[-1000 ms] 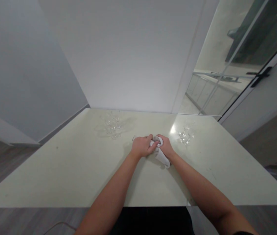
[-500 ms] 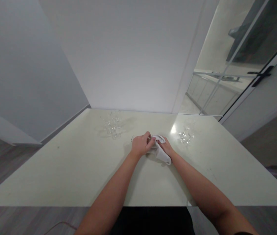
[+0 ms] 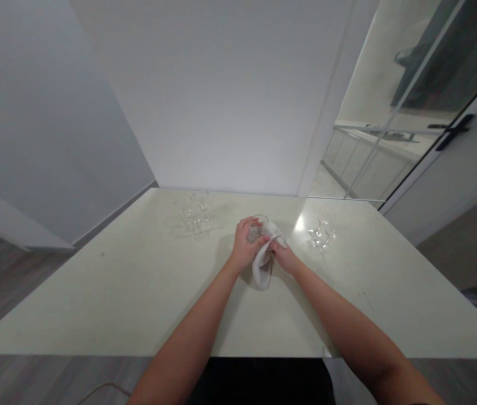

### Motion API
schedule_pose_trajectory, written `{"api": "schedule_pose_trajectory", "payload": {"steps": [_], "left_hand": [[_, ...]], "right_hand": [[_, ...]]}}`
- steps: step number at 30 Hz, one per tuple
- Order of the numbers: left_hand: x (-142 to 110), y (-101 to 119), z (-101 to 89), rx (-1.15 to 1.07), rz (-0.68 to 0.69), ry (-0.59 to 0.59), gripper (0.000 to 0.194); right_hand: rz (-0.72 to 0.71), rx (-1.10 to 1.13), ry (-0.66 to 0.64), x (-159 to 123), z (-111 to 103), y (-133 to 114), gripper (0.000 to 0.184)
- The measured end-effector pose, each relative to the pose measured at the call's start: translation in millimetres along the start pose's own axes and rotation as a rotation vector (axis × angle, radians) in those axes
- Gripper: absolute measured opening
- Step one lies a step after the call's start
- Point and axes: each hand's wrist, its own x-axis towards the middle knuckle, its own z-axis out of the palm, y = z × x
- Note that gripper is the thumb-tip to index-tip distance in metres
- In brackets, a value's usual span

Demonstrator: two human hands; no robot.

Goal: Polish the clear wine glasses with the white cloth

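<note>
A clear drinking glass is in the grip of my left hand, its fingers curled round the side. My right hand is closed on a white cloth, which is pressed against the glass. One fold of the cloth hangs down toward me between my wrists. Both hands are close together over the middle of the table. Part of the glass is hidden by my fingers and the cloth.
The pale table spreads out around my arms. Several clear glasses stand at the back left, and more glassware at the back right. A white wall panel rises behind; a glazed door is at the right.
The glass has turned so its rim now shows above my left fingers. The cloth's loose part has swung from the right to hang lower and further left.
</note>
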Motion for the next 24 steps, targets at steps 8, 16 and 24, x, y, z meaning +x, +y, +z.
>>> {"api": "schedule_pose_trajectory", "payload": {"steps": [8,16,24], "left_hand": [[-2.5,-5.5,4.5,-0.365,-0.261,-0.215,0.063],[2.1,-5.9,2.2,-0.528,-0.376,-0.034,0.066],[2.8,-11.4,4.8,-0.496,-0.373,-0.069,0.063]], "right_hand": [[0.244,0.032,-0.022,-11.7,10.8,-8.5,0.044],[0.13,-0.195,-0.017,-6.5,5.1,-8.9,0.034],[0.174,-0.061,0.024,-7.2,1.9,-7.9,0.038]]}}
